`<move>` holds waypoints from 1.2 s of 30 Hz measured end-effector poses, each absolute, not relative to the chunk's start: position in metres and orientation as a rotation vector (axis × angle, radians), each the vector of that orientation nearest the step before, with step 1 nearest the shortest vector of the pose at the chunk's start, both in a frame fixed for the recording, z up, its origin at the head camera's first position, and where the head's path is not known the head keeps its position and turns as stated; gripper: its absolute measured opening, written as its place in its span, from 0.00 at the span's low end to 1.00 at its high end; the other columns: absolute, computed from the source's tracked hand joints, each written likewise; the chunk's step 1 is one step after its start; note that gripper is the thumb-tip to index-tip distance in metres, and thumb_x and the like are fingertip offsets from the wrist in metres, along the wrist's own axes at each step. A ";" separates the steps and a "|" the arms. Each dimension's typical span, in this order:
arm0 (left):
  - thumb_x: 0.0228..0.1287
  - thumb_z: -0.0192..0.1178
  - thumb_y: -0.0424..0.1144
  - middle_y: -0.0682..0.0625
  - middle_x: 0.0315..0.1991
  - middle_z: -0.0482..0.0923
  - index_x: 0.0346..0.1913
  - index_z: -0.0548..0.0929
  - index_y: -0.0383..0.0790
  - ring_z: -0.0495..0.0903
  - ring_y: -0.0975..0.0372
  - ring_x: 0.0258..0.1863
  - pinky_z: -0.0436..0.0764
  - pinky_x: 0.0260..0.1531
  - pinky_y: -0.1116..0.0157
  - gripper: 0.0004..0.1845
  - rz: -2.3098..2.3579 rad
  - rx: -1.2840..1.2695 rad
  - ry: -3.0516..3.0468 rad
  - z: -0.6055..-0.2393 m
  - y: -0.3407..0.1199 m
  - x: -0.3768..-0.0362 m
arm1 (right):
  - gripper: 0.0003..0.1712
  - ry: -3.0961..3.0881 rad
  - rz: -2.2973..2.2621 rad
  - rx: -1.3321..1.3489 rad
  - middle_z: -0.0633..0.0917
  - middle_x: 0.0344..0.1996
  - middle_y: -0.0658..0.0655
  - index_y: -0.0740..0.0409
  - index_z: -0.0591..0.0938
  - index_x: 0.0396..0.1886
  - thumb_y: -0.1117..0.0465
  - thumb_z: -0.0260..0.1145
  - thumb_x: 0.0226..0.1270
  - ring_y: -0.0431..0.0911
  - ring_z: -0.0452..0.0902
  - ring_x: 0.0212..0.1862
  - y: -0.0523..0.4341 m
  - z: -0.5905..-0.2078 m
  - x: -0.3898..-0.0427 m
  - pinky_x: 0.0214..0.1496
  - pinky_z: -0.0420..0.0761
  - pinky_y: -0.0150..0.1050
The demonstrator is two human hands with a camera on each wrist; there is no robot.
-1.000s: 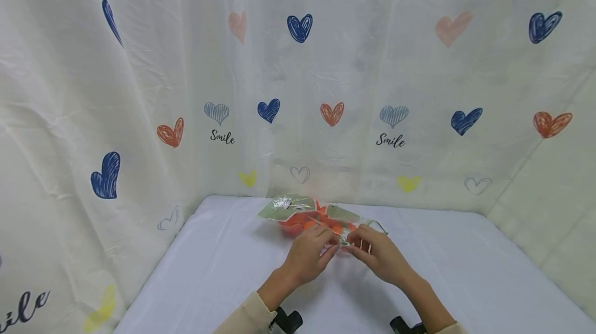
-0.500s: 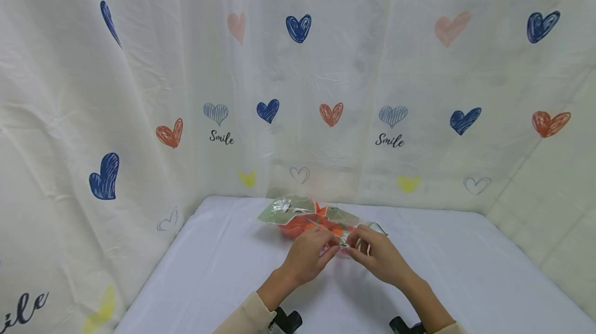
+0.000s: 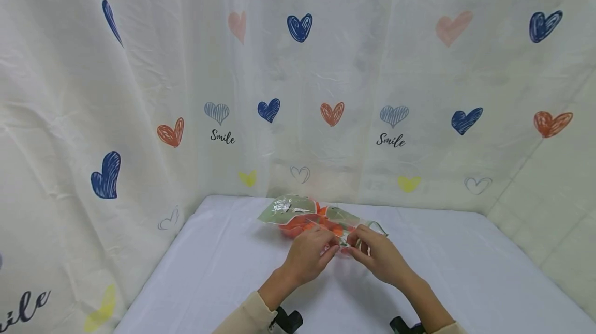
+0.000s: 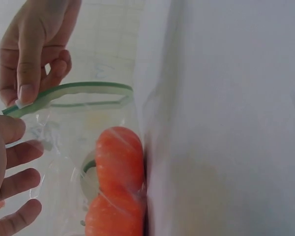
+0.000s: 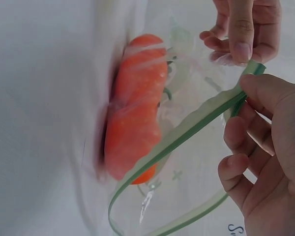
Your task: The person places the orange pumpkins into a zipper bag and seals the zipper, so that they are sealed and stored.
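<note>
A clear zip bag (image 3: 298, 211) with a green zip strip (image 5: 187, 135) lies on the white table (image 3: 223, 267), near the back. Orange pieces (image 5: 136, 123) show inside it, also in the left wrist view (image 4: 115, 182). My left hand (image 3: 331, 249) pinches the near lip of the bag's mouth between thumb and fingers (image 5: 240, 39). My right hand (image 3: 357, 245) pinches the green strip right beside it, thumb on top (image 5: 265, 93). The mouth gapes between the two strips. In the left wrist view the right hand's fingertips (image 4: 28, 91) press on the strip.
A cream curtain (image 3: 326, 91) printed with hearts and "Smile" hangs behind and on both sides of the table. White cloth covers the table out to its right part (image 3: 465, 272). Black wrist mounts (image 3: 287, 320) show at the bottom.
My right hand has crept slightly up along the bag's mouth. The bag and the left hand have barely moved.
</note>
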State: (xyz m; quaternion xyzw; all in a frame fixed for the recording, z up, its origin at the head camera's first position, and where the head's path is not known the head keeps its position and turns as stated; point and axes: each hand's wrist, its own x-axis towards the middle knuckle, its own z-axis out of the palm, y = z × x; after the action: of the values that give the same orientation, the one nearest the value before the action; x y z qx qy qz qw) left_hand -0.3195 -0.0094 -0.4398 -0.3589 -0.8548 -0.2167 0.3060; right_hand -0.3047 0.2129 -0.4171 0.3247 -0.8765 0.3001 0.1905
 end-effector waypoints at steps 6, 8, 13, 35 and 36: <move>0.69 0.66 0.45 0.63 0.40 0.87 0.42 0.85 0.54 0.82 0.69 0.41 0.80 0.43 0.73 0.03 -0.572 -0.932 -2.261 -0.440 -0.011 -0.320 | 0.10 -2.463 0.800 0.905 0.77 0.32 0.38 0.45 0.80 0.37 0.64 0.73 0.65 0.27 0.70 0.28 0.214 -0.420 -0.307 0.27 0.73 0.28; 0.69 0.66 0.46 0.63 0.40 0.87 0.42 0.84 0.54 0.83 0.69 0.43 0.81 0.45 0.71 0.04 -0.573 -0.925 -2.267 -0.439 -0.012 -0.320 | 0.11 -2.467 0.791 0.894 0.77 0.32 0.37 0.44 0.80 0.37 0.64 0.73 0.64 0.27 0.70 0.28 0.215 -0.421 -0.308 0.27 0.73 0.28; 0.69 0.66 0.46 0.63 0.40 0.87 0.44 0.84 0.54 0.83 0.68 0.44 0.82 0.46 0.70 0.05 -0.596 -0.914 -2.283 -0.439 -0.014 -0.322 | 0.12 -2.476 0.779 0.870 0.78 0.34 0.38 0.44 0.81 0.37 0.65 0.74 0.63 0.27 0.70 0.29 0.218 -0.423 -0.309 0.29 0.75 0.28; 0.70 0.65 0.44 0.60 0.39 0.86 0.43 0.85 0.51 0.81 0.68 0.40 0.82 0.44 0.71 0.04 -0.698 -0.861 -2.310 -0.435 -0.019 -0.325 | 0.08 -2.551 0.746 0.739 0.78 0.35 0.37 0.42 0.81 0.37 0.58 0.73 0.65 0.28 0.69 0.30 0.229 -0.430 -0.317 0.28 0.73 0.28; 0.70 0.65 0.44 0.60 0.39 0.86 0.43 0.84 0.51 0.82 0.67 0.40 0.83 0.45 0.71 0.04 -0.697 -0.855 -2.317 -0.435 -0.019 -0.325 | 0.08 -2.547 0.746 0.743 0.78 0.35 0.37 0.42 0.81 0.37 0.58 0.73 0.65 0.28 0.69 0.29 0.230 -0.431 -0.317 0.28 0.73 0.28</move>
State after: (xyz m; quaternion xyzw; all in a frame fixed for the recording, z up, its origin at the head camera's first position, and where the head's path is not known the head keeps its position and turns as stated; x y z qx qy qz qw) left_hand -0.3252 -0.0189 -0.4347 -0.3195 -0.8658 -0.2603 0.2837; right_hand -0.3172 0.2300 -0.4308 0.2648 -0.9069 0.2658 0.1917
